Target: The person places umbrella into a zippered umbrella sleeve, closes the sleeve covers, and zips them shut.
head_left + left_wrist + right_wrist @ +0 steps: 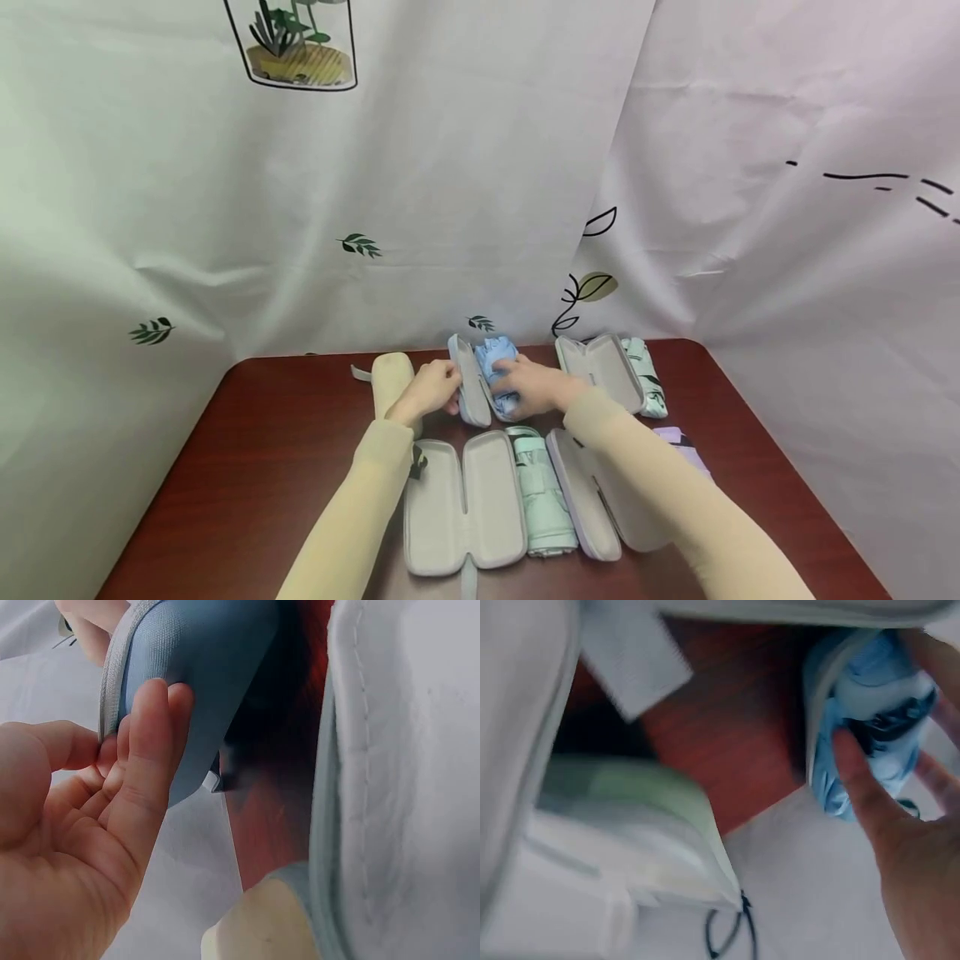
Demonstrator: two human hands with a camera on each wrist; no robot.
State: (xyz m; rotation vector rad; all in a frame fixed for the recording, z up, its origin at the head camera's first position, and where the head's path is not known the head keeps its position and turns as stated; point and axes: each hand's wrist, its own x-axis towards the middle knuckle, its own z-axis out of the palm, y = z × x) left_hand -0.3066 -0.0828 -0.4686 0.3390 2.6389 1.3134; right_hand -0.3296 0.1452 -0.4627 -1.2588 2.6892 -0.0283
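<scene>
A blue zip case (471,392) stands unfolded near the back edge of the table. My left hand (437,385) pinches the zip rim of its left half between thumb and fingers, with other fingers lying along the blue outer shell (206,667) in the left wrist view. In the right half sits a folded blue umbrella (495,354), crumpled-looking, with a white and dark print in the right wrist view. My right hand (536,385) grips this umbrella (877,697) from the right, thumb on one side and fingers on the other, partly covering it.
Left of the blue case lies a cream case (392,379). In front are an open grey-lined case (495,500), a mint folded umbrella (543,500) and an open lilac case (585,500). At back right lie another open case (600,367) and a printed umbrella (645,379). A lilac bundle (682,446) lies behind my right sleeve.
</scene>
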